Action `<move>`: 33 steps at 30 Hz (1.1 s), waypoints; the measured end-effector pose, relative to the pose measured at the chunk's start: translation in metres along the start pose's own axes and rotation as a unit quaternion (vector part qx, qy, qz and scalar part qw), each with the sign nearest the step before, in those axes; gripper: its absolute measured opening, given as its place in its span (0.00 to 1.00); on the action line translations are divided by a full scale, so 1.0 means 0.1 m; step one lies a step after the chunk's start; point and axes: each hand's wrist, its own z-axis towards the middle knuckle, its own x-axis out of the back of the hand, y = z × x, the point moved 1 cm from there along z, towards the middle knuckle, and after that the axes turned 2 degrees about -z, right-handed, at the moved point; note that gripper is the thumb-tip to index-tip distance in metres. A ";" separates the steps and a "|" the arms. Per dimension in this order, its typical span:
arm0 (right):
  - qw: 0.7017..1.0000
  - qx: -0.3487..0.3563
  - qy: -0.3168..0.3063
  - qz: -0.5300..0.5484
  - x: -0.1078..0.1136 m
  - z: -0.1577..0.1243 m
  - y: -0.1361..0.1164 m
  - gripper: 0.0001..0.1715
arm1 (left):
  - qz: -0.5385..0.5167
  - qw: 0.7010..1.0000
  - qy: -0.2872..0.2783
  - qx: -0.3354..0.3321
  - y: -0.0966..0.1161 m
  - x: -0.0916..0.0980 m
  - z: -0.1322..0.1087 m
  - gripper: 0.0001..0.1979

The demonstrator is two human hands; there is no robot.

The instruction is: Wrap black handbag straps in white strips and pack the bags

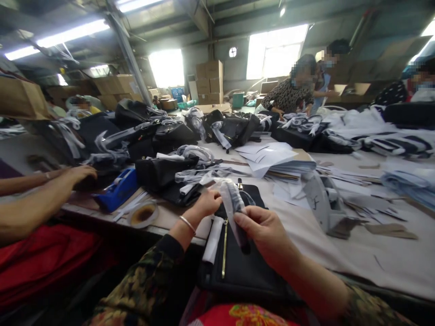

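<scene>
A black handbag point(238, 267) with a gold zipper lies at the table's near edge, partly on my lap. My left hand point(207, 203) is closed on the top of a black strap wrapped in thin white paper point(233, 201). My right hand point(261, 231) pinches the lower part of the same wrapped strap just above the bag. A white paper roll point(213, 240) lies along the bag's left side.
A co-worker's arms point(50, 190) reach in from the left near a blue tape dispenser point(117, 190) and a tape roll point(144, 213). A grey tape dispenser point(322, 203) stands right of me. Black bags point(163, 172), paper sheets point(268, 156) and other people fill the far table.
</scene>
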 end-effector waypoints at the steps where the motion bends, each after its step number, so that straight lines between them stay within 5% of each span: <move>1: 1.000 -0.014 0.021 0.009 0.01 0.07 0.10 0.22 | 0.007 1.000 -0.028 0.009 0.05 0.04 -0.13 0.10; 5: 0.998 -0.042 0.039 -0.011 -0.03 0.27 0.38 0.22 | -0.082 0.978 -0.186 0.041 0.18 0.09 -0.61 0.15; 7: 0.997 -0.019 0.027 -0.073 -0.07 0.31 0.43 0.23 | -0.138 0.968 -0.203 0.045 0.19 0.04 -0.75 0.17; 11: 0.982 0.027 -0.026 -0.184 -0.08 0.30 0.47 0.21 | -0.106 0.990 -0.089 0.023 0.16 -0.04 -0.81 0.18; 14: 0.977 0.055 0.020 -0.203 0.00 0.23 0.47 0.16 | -0.073 0.996 0.000 -0.049 0.18 -0.01 -0.81 0.12; 16: 0.989 0.006 0.045 -0.141 0.03 0.16 0.46 0.21 | -0.044 0.992 0.049 -0.104 0.21 0.03 -0.85 0.09; 18: 0.992 -0.128 -0.004 -0.003 -0.02 0.10 0.46 0.28 | -0.010 0.986 0.069 -0.149 0.22 0.03 -0.91 0.07; 20: 0.954 -0.251 -0.062 0.154 -0.11 0.07 0.45 0.31 | 0.015 0.983 0.051 -0.173 0.20 -0.02 -0.99 0.06; 22: 0.920 -0.290 -0.067 0.256 -0.20 0.09 0.44 0.26 | 0.034 0.982 0.014 -0.185 0.16 -0.08 -1.07 0.07; 24: 0.923 -0.265 -0.045 0.275 -0.25 0.14 0.45 0.20 | 0.047 0.981 -0.026 -0.185 0.11 -0.12 -1.14 0.08; 30: 0.991 -0.130 -0.005 -0.018 -0.22 0.23 0.55 0.19 | -0.061 0.994 -0.042 -0.080 -0.01 -0.03 -1.21 0.11; 33: 0.974 -0.015 -0.026 -0.226 -0.20 0.25 0.52 0.20 | -0.073 0.996 -0.019 -0.055 0.00 0.00 -1.20 0.12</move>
